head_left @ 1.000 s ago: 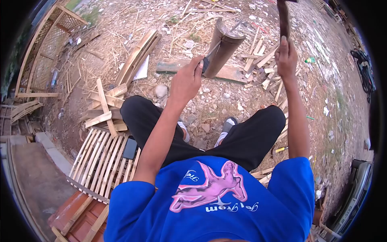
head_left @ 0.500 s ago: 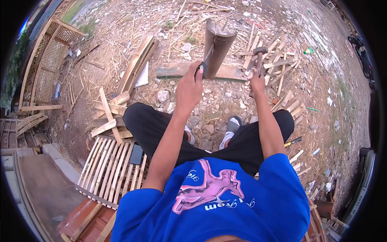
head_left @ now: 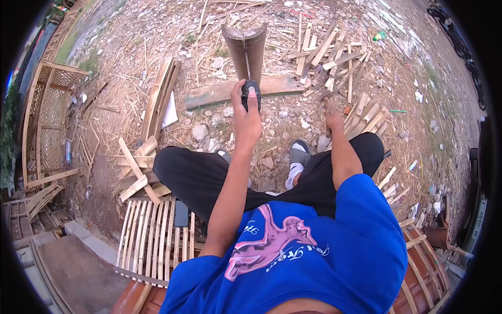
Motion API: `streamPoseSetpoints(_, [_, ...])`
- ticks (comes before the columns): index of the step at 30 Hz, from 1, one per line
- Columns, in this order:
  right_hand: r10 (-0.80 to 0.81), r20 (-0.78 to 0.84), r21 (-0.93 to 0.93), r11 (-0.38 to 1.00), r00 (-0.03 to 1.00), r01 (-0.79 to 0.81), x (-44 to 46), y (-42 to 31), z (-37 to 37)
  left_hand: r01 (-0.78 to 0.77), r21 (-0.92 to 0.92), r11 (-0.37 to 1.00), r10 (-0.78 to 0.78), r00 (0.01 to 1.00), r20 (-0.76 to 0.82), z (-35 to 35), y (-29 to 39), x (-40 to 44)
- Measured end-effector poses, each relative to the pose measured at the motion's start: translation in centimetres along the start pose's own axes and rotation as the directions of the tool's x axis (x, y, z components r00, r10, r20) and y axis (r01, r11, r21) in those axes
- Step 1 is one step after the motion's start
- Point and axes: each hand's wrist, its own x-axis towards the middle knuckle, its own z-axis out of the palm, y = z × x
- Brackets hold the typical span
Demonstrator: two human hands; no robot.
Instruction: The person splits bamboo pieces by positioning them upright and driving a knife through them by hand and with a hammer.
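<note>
My left hand is closed on the black handle of a long blade. The blade points away from me, against a half-round piece of bamboo that stands up at a wooden plank. Lower and to the right, my right hand grips a hammer, its head low over the ground near the plank's right end. Where the blade meets the bamboo's top edge is too small to make out clearly.
Split bamboo strips lie in a heap at the upper right, with shorter pieces below. Long bamboo pieces lie left. A phone rests on a slatted panel. A lattice frame stands far left.
My right hand has brought the hammer down from high at the upper right to near the ground. The bamboo and the blade now appear farther left and more upright as the view shifted.
</note>
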Motion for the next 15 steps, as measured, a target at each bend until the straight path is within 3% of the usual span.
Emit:
streamPoseSetpoints(1, [-0.057, -0.048, -0.14, 0.989, 0.997, 0.05, -1.2, -2.0, -1.4, -0.01, -0.015, 1.0, 0.011, 1.0, 0.009, 0.1, -0.5, 0.1])
streamPoseSetpoints(3, [-0.322, 0.041, 0.08, 0.945, 0.946, 0.318, 0.3, -4.6, -0.2, 0.002, -0.048, 0.999, -0.001, 1.0, 0.022, 0.4, -0.9, -0.3])
streamPoseSetpoints(5, [-0.392, 0.405, 0.644, 0.763, 0.826, 0.047, -7.4, -13.0, -6.9, 0.04, -0.092, 0.995, -0.037, 0.999, 0.032, 1.3, -1.1, -0.7])
streamPoseSetpoints(6, [-0.494, 0.485, 0.779, 0.62, 0.721, -0.099, -10.8, -16.0, -9.8, -0.025, -0.076, 0.997, 0.025, 1.0, 0.007, 1.8, -3.4, -0.2])
streamPoseSetpoints(7, [-0.608, 0.521, 0.846, 0.458, 0.6, -0.271, -13.8, -18.2, -12.0, 0.008, -0.187, 0.982, 0.002, 0.999, 0.052, 2.3, -2.6, -0.9])
streamPoseSetpoints(9, [-0.636, 0.469, 0.882, 0.374, 0.613, -0.287, -18.7, -20.9, -15.0, -0.159, -0.067, 0.985, 0.153, 0.985, -0.084, 3.8, -4.5, -1.0])
streamPoseSetpoints(12, [-0.661, 0.35, 0.87, 0.492, 0.664, 0.031, -20.6, -21.6, -15.3, -0.156, -0.245, 0.957, 0.146, 0.988, -0.06, 4.3, -5.6, -2.1])
streamPoseSetpoints(13, [-0.658, 0.403, 0.882, 0.465, 0.636, -0.078, -20.4, -21.3, -15.1, -0.122, -0.348, 0.93, 0.119, 0.992, -0.032, 4.5, -6.0, -2.6])
streamPoseSetpoints(15, [-0.655, 0.504, 0.863, 0.408, 0.562, -0.299, -20.4, -20.6, -14.6, -0.142, -0.296, 0.945, 0.109, 0.986, -0.125, 4.4, -6.3, -3.2])
